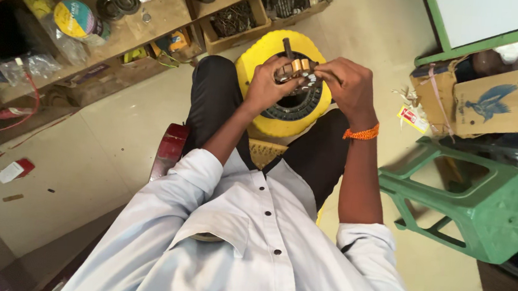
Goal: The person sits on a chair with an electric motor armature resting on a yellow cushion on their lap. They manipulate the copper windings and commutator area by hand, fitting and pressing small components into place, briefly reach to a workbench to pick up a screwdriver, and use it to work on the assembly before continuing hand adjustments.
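A round dark motor stator (295, 103) with copper-coloured windings (300, 66) rests on a yellow round stool (264, 50) between my knees. My left hand (267, 85) grips the winding bundle at the stator's top from the left side. From the right, my right hand (343, 81) closes its fingers over the same bundle. A dark shaft (288, 46) sticks up just behind the hands. An orange thread band (361, 133) circles my right wrist.
A green plastic stool (487, 201) lies tipped at the right. Cardboard boxes (498, 102) sit at the upper right. Low wooden shelves (152, 19) with tape rolls, bearings and bagged parts run along the upper left. A small red-and-white packet (15, 170) lies on the floor at left.
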